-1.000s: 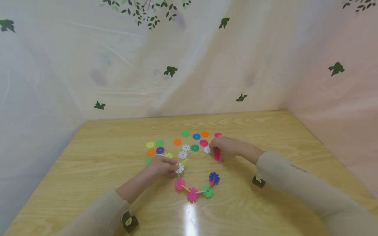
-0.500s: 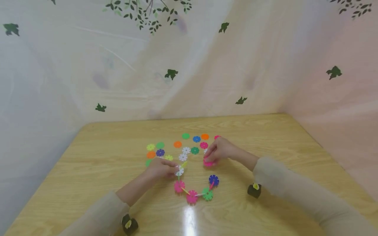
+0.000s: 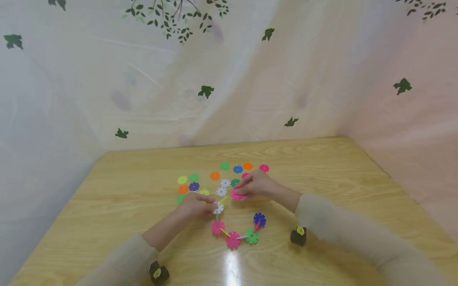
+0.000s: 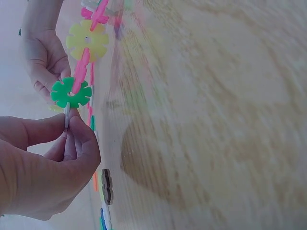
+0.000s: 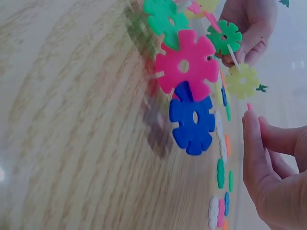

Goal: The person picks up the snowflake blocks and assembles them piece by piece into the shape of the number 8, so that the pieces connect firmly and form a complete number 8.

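A chain of notched plastic snowflake discs curves over the table's middle, ending in a dark blue disc [image 3: 259, 219] on the right. My left hand [image 3: 195, 204] pinches a white disc [image 3: 218, 208] near the chain's other end, where a yellow disc [image 3: 223, 200] sticks out. Just across from it, my right hand [image 3: 260, 184] pinches a pink disc [image 3: 236, 194] between thumb and fingers. In the right wrist view only a sliver of this pink disc [image 5: 249, 107] shows, close to the yellow disc [image 5: 242, 81]; a small gap appears between them. The left wrist view shows the white disc [image 4: 67, 115] edge-on.
Loose discs lie flat behind the hands, among them an orange disc [image 3: 214, 175], a blue disc [image 3: 237, 169] and white discs [image 3: 221, 191]. More lie by the left hand, such as a purple disc [image 3: 194, 186]. A printed curtain [image 3: 229, 79] stands behind the wooden table [image 3: 107, 190].
My right hand has carried the pink disc leftward from the right of the loose discs towards the yellow disc. My left hand has kept its pinch on the white disc almost in place.
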Demonstrator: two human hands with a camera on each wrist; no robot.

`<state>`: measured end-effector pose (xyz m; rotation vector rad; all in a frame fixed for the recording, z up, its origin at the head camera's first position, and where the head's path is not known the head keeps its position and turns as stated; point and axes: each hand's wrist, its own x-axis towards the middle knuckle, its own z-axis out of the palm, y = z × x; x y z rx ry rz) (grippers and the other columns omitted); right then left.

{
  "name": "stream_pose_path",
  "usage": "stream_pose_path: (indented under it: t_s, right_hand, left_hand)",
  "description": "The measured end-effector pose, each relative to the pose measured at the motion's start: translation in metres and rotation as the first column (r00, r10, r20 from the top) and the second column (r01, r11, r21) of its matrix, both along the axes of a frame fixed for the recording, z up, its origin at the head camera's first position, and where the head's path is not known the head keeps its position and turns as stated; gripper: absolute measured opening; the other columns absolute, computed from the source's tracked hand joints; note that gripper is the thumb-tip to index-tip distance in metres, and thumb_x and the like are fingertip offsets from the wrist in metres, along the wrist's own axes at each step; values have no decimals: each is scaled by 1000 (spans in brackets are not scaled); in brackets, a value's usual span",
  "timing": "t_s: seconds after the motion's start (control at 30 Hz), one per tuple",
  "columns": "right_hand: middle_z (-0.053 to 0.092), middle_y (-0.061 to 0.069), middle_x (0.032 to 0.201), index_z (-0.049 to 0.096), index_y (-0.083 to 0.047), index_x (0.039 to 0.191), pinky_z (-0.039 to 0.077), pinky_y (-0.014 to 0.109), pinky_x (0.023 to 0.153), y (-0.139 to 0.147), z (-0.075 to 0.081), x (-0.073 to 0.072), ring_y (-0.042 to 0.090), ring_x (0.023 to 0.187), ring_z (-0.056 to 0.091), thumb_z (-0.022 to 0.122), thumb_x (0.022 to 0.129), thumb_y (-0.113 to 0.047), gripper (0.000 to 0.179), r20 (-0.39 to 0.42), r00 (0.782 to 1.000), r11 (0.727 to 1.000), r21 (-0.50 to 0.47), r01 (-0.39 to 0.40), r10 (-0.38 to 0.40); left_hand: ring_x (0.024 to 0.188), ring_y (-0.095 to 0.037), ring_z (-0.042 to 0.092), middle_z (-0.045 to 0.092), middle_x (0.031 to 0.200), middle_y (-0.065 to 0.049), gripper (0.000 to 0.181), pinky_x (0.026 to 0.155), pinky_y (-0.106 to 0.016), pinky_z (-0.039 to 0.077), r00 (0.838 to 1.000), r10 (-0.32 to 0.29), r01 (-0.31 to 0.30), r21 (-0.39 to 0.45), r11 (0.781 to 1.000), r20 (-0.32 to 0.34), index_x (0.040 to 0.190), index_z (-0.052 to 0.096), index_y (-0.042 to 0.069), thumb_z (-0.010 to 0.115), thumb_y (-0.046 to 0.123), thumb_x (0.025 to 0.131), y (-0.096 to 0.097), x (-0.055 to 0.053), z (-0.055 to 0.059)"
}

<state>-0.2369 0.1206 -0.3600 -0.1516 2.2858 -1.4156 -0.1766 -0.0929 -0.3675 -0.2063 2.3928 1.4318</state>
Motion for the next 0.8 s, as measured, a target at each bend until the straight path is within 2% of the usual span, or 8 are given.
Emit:
stream_pose_path:
  t_s: [0.17, 0.37, 0.57, 0.7, 0.8]
  right_hand:
    - [73, 19, 101, 72, 5, 100, 61, 29, 65, -8, -1, 2, 10, 60, 69, 75, 80, -3, 22, 42, 998, 998, -51, 46, -43]
    - [74, 19, 99, 71, 6, 101, 61, 31, 67, -12, -2, 4, 12, 62, 70, 73, 81, -2, 21, 65, 998, 996, -92, 19, -13]
    - [73, 19, 103, 71, 6, 104, 61, 28, 66, -13, -3, 3, 9, 59, 68, 71, 83, -2, 23, 101, 995, 997, -80, 17, -9]
    - [74, 18, 102, 72, 5, 101, 61, 27, 64, -17, -4, 6, 9, 57, 67, 73, 81, -1, 21, 81, 996, 998, -51, 38, -33]
    - [75, 18, 97, 72, 4, 99, 61, 29, 63, -21, -4, 7, 11, 58, 68, 74, 80, 0, 20, 64, 996, 997, -47, 61, -58]
  left_hand:
    - [79, -13, 69, 72, 108, -17, 29, 81, -31, 59, 1000, -7, 7, 1, 1000, -2, 109, 70, -2, 72, 11, 83, -1, 1, 0]
    - [77, -13, 70, 72, 108, -19, 28, 79, -30, 60, 1000, -5, 5, 16, 1000, -12, 108, 70, -3, 72, 10, 83, -1, 0, -2]
    - [81, -14, 67, 73, 105, -18, 27, 76, -27, 59, 999, 22, -23, -21, 1000, -30, 107, 71, -1, 72, 12, 83, 2, 0, -3]
    - [84, -16, 66, 73, 102, -16, 25, 73, -26, 57, 999, 34, -36, -51, 998, -41, 105, 73, 1, 72, 13, 84, 5, 0, -3]
    - [87, -18, 66, 72, 102, -16, 24, 76, -28, 58, 998, 45, -47, -61, 997, -41, 104, 73, 2, 72, 13, 83, 7, -1, -3]
